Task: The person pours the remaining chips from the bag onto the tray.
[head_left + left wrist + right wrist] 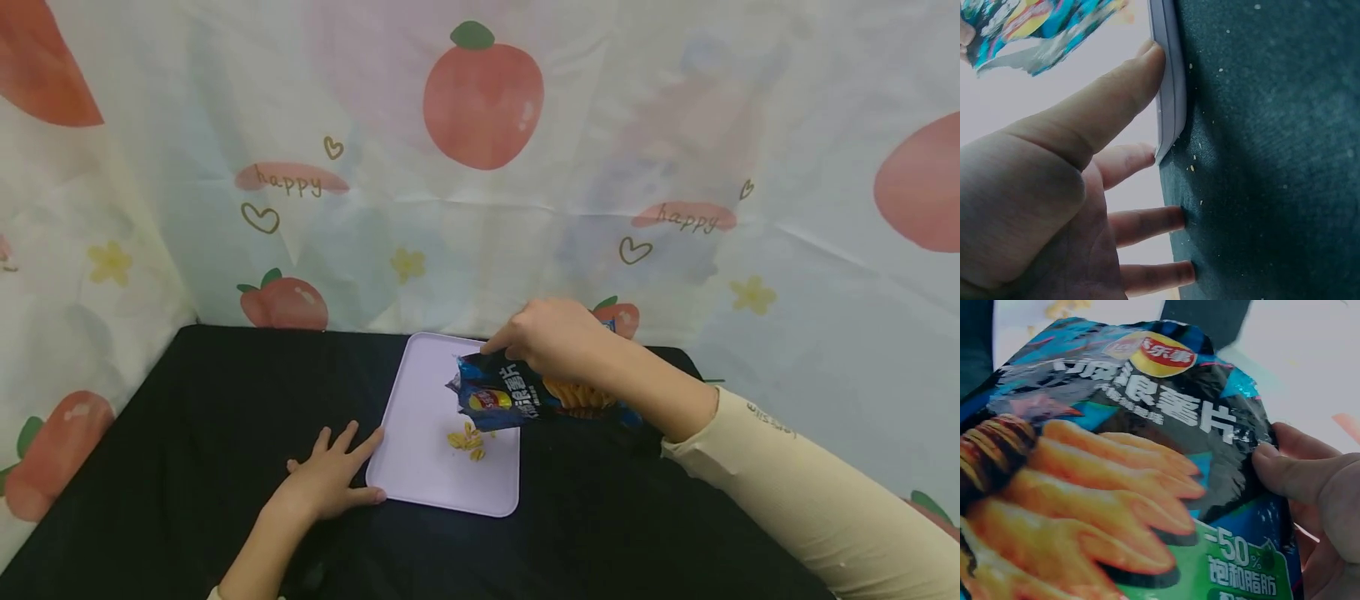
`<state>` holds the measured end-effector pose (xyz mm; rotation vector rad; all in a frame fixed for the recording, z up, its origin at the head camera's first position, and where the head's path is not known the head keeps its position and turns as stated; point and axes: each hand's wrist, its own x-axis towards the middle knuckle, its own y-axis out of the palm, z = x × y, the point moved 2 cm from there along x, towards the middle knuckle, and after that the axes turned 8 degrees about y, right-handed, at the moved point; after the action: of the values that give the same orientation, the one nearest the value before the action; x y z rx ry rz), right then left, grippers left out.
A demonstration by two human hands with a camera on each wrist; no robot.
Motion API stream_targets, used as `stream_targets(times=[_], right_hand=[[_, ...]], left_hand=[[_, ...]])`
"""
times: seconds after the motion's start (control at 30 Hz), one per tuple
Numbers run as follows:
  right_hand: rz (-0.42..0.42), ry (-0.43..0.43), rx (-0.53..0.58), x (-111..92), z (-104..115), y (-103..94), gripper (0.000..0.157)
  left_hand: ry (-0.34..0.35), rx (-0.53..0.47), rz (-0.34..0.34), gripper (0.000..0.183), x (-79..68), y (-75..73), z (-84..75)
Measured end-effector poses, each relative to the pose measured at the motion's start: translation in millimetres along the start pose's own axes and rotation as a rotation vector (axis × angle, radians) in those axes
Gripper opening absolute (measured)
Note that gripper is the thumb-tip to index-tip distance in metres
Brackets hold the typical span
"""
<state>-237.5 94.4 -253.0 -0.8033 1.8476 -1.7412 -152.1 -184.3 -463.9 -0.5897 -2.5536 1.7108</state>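
A dark blue and black bag of potato chips (517, 392) lies tilted over the right part of a pale lilac tray (412, 475), its torn end toward the left. My right hand (558, 337) grips the bag along its far edge; the right wrist view shows the thumb (1279, 469) pressed on the bag's printed front. Several yellow chip pieces (467, 440) rest on the tray below the torn end. With fingers spread, my left hand (322, 483) touches the tray's left edge. In the left wrist view its thumb (1129, 81) lies against the tray rim (1172, 81).
A black cloth (637, 525) covers the table under the tray. Small crumbs dot the cloth beside the tray rim in the left wrist view. Behind the table hangs a pale curtain (510, 242) printed with fruit, hearts and flowers.
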Motion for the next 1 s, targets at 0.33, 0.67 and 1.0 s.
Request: stream_targets(times=[0.33, 0.67, 1.0], right_hand=[[-0.001, 0.021, 0.025, 0.5, -0.2, 0.6, 0.030], [-0.022, 0.008, 0.041, 1.3, -0.4, -2.4, 0.028], [-0.048, 0.012, 0.023, 2.4, -3.4, -4.2, 0.028]], left_hand=[[-0.001, 0.014, -0.005, 0.091, 1.6, -2.0, 1.3], [-0.009, 0.026, 0.003, 0.092, 3.7, 1.4, 2.0], [-0.007, 0.023, 0.003, 0.092, 3.6, 0.5, 1.1]])
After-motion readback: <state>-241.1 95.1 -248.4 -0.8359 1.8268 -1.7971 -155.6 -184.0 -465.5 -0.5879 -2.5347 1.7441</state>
